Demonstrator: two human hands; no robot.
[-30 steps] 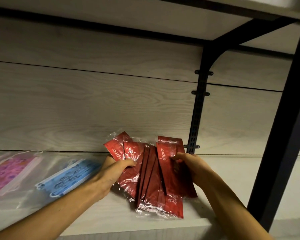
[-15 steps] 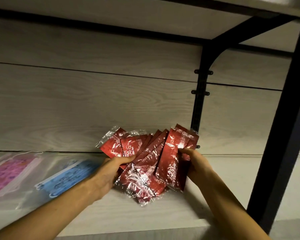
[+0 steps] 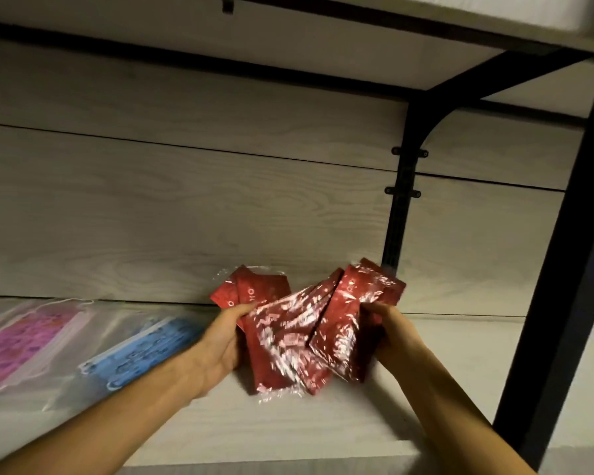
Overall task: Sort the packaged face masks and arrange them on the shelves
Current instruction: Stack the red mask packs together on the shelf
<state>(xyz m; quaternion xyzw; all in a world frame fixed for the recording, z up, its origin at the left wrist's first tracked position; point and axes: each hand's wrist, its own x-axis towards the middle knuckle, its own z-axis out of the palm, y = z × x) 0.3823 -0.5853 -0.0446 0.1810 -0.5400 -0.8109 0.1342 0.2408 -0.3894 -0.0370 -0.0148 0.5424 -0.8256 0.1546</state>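
Several red packaged masks [image 3: 299,330] in shiny clear wrap are fanned out over the light wooden shelf [image 3: 288,430], near its back wall. My left hand [image 3: 220,341] grips the left side of the fan, thumb on top. The right side of the bunch is pinched by my right hand [image 3: 388,330], which lifts those packs a little. A blue mask pack [image 3: 141,351] lies flat on the shelf to the left of my left hand. Further left lies a pink patterned mask pack [image 3: 24,341].
A black metal bracket and slotted upright [image 3: 402,200] stand at the back just right of the red packs. A thick black post [image 3: 563,269] rises at the shelf's right end. Another shelf board [image 3: 426,22] hangs close overhead.
The red packs went from standing side by side to a looser fan tilted rightwards. Both hands stayed on them, and the right-hand packs rose slightly.
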